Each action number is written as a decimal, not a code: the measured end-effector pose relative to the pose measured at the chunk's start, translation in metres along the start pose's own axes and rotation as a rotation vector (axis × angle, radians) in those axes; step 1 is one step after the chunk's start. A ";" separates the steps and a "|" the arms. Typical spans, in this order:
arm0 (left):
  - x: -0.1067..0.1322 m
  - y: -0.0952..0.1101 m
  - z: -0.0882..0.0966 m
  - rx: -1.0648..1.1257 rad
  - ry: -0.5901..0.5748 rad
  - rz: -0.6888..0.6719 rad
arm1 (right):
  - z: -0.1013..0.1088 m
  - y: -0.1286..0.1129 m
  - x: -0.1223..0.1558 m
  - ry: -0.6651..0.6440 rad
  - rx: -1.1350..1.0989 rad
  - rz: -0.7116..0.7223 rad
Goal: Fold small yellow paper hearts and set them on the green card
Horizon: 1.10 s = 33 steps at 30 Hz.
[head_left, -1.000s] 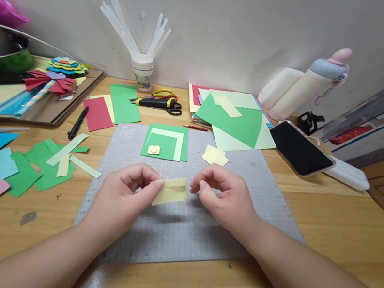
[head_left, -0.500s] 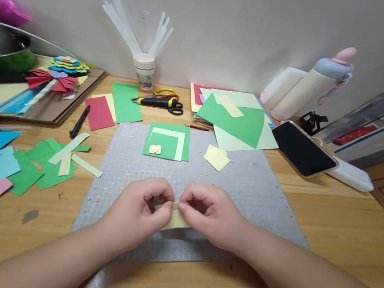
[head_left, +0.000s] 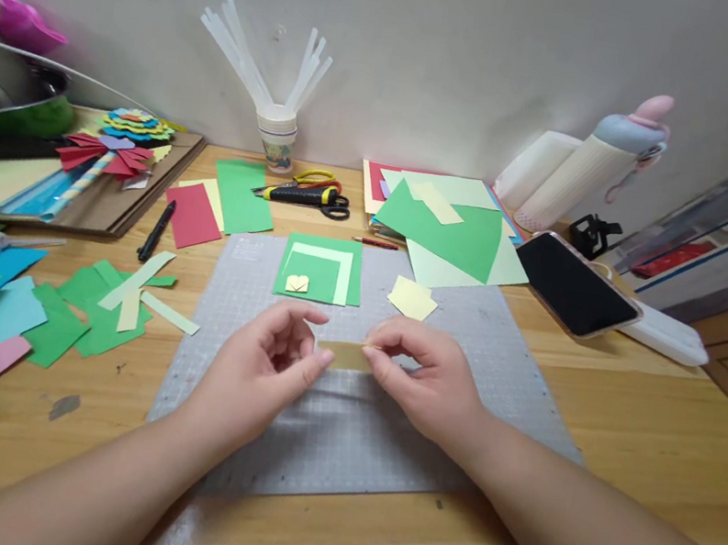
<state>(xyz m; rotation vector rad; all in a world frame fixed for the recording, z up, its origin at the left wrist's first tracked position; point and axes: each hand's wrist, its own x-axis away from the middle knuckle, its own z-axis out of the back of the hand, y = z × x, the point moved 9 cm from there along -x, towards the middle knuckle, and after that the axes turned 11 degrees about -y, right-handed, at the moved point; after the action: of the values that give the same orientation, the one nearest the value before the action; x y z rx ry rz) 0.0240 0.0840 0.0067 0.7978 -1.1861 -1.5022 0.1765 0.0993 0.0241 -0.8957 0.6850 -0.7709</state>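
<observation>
1. The left hand (head_left: 257, 366) is curled, with thumb and forefinger pinched on the left end of the folded paper strip (head_left: 345, 355). The other fingers are tucked loosely under.
2. The right hand (head_left: 435, 387) is also curled and pinches the strip's right end between thumb and forefinger.
3. The strip is pale yellow and narrow. It spans the gap between the two hands and is held just above the grey cutting mat (head_left: 377, 442), apparently clear of it.
4. Handling, as judged: it is very light and thin, stiff only along its fold, and limp across it. It creases readily and would tear under a hard pull. It is not slippery, so dry fingertips should grip it well.
5. Best hold, as judged: at the two ends, pads flat on the paper, with light pressure. A hold at mid-span would buckle it.
6. Beyond the hands on the mat lie a green card square (head_left: 355, 278) and pale yellow scraps (head_left: 411, 298). Farther off on the bench (head_left: 624, 428) are scissors (head_left: 311, 196).
</observation>
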 end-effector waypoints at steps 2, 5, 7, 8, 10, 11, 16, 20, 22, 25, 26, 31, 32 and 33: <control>0.000 0.006 -0.004 -0.145 -0.029 -0.054 | -0.002 -0.014 0.002 -0.023 0.125 0.150; 0.002 0.010 -0.003 -0.366 0.003 -0.099 | -0.007 -0.028 0.005 -0.064 0.302 0.326; 0.001 0.010 -0.001 -0.421 0.018 -0.117 | -0.015 -0.031 0.005 -0.126 0.445 0.375; 0.001 0.010 -0.002 -0.439 0.011 -0.130 | -0.020 -0.029 0.004 -0.165 0.513 0.380; 0.000 0.010 -0.006 -0.483 -0.023 -0.160 | -0.029 -0.023 0.002 -0.250 0.622 0.360; 0.000 0.010 -0.009 -0.514 -0.043 -0.168 | -0.034 -0.019 0.001 -0.291 0.660 0.345; -0.001 0.002 -0.020 -0.626 -0.114 -0.133 | -0.043 -0.012 0.001 -0.391 0.706 0.323; -0.004 -0.007 -0.014 -0.350 -0.099 -0.027 | -0.039 -0.011 0.000 -0.392 0.576 0.243; -0.004 -0.015 -0.006 -0.153 -0.040 0.080 | -0.036 -0.009 -0.001 -0.364 0.526 0.189; -0.001 -0.028 0.000 0.171 0.041 0.242 | -0.028 -0.012 0.000 -0.270 0.525 0.177; 0.000 -0.031 0.000 0.273 0.057 0.275 | -0.028 -0.014 0.001 -0.250 0.541 0.200; 0.002 -0.035 -0.004 0.445 0.066 0.324 | -0.028 -0.025 0.005 -0.219 0.621 0.345; 0.002 -0.035 -0.004 0.387 0.052 0.327 | -0.027 -0.027 0.006 -0.207 0.633 0.358; 0.001 -0.033 -0.003 0.295 0.030 0.319 | -0.026 -0.027 0.005 -0.200 0.646 0.363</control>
<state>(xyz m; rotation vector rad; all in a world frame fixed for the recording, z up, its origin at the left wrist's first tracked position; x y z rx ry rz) 0.0165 0.0815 -0.0256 0.7782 -1.4575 -1.0663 0.1509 0.0729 0.0346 -0.2408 0.3645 -0.5138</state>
